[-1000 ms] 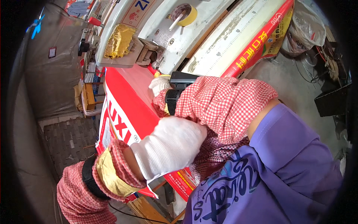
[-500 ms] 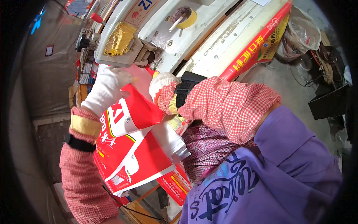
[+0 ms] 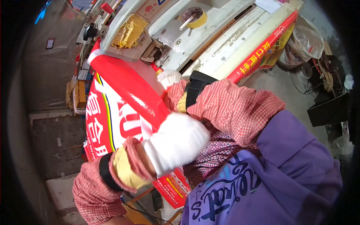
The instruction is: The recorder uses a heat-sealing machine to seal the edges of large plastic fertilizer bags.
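My left hand (image 3: 178, 140), in a white knit glove, is low in the middle, at the near end of a red and white printed sack (image 3: 131, 92). Its fingers look closed on the sack's edge, though the glove's back partly hides them. From there a glossy red fold stretches up and left toward the white sewing machine (image 3: 129, 48). Beside the machine's metal foot, my right hand (image 3: 168, 78), also gloved, is curled. A small red and yellow piece (image 3: 156, 68) shows at its fingertips; what it holds is mostly hidden.
A tape roll (image 3: 194, 18) with a white stick in it lies on the machine bed. Gold cloth (image 3: 129, 32) covers part of the machine head. More red printed sacking (image 3: 170, 189) hangs below my left hand. A clear plastic bag (image 3: 304, 39) and a black box (image 3: 330, 108) are at right.
My left hand has come from beside the machine down and right toward my lap. The sack's loose flaps have been drawn out into a long fold. My right hand stays beside the machine.
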Demonstrator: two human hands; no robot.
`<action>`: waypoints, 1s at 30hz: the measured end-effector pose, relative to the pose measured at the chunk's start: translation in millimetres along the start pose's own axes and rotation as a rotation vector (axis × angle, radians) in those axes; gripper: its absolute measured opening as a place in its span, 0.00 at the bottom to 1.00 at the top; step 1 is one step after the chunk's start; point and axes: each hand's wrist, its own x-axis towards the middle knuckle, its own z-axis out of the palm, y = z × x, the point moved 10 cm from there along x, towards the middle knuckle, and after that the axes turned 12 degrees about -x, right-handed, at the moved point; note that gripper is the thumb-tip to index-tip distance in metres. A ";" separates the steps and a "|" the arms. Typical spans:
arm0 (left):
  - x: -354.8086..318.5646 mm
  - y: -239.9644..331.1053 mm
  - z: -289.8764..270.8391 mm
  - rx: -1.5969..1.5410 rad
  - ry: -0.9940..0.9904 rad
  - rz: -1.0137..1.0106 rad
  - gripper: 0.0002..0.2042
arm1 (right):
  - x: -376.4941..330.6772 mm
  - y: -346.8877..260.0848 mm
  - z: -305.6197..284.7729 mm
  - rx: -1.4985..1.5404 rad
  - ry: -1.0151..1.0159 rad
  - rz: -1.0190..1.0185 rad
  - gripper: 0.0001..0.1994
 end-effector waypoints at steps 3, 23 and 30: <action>-1.1 -51.8 -20.8 0.037 0.179 -0.069 0.08 | -2.9 5.9 14.6 -0.064 -0.293 0.004 0.11; -217.9 -73.1 -10.0 0.514 0.680 -0.598 0.01 | 4.3 -100.3 8.2 -0.443 -0.421 -0.490 0.15; -353.4 23.2 19.8 0.805 1.206 -0.837 0.12 | -129.5 -291.4 -10.0 0.250 -0.757 -1.095 0.11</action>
